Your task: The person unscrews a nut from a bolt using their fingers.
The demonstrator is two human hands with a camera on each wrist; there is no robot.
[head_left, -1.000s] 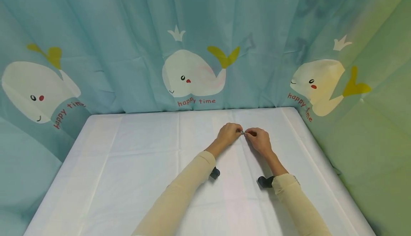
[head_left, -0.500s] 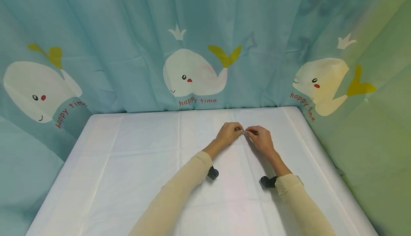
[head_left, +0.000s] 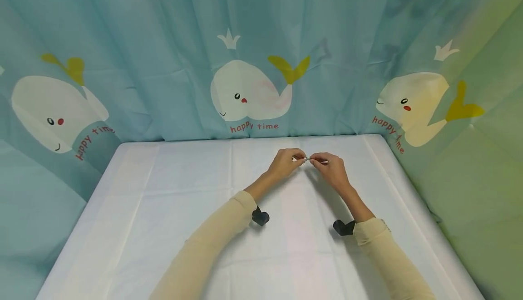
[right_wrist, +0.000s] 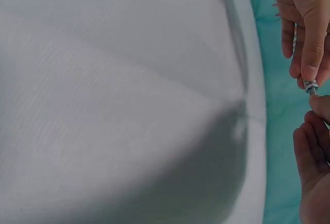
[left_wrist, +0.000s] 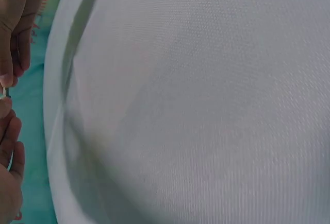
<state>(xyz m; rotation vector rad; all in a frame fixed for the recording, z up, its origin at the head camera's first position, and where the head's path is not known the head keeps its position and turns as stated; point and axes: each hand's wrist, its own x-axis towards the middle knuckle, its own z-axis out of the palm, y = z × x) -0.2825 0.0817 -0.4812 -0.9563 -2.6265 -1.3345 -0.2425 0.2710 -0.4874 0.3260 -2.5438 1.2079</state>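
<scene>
Near the far edge of the table, both hands meet over a small silver bolt that carries a hex nut or washer. My left hand pinches one end between thumb and fingers. From the other side, the right hand pinches the opposite end with thumb and fingertips. In the right wrist view a short threaded stretch of the bolt shows between the two hands; fingers cover its ends. The left wrist view shows both hands at its left edge, with a sliver of metal between them.
A white cloth covers the table. Behind it hangs a blue-green curtain with whale prints, turning greener along the right side. Black wrist cameras stick out below each sleeve, the left camera and the right camera.
Both hands have moved slightly farther out and look more lifted from the cloth, keeping the bolt between them. The left forearm and sleeve have swung left.
</scene>
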